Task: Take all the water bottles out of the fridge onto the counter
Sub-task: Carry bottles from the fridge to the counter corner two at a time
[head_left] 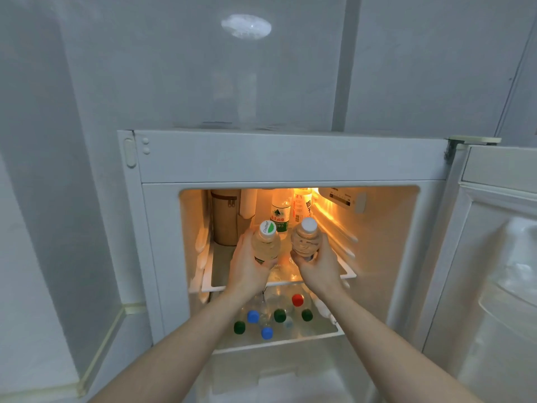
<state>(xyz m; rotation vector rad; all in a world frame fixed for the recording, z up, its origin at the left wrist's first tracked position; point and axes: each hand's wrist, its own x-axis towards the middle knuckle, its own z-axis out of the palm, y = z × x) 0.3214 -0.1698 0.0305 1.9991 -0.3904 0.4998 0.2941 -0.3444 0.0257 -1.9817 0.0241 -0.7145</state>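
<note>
We've got a bottle in each hand over the fridge's upper shelf [279, 282], left hand [247, 269] wrapped round the green-capped bottle [266, 242], right hand [319, 264] round the white-capped bottle [305, 239], both caps tipped toward us, ready to draw straight back.
</note>
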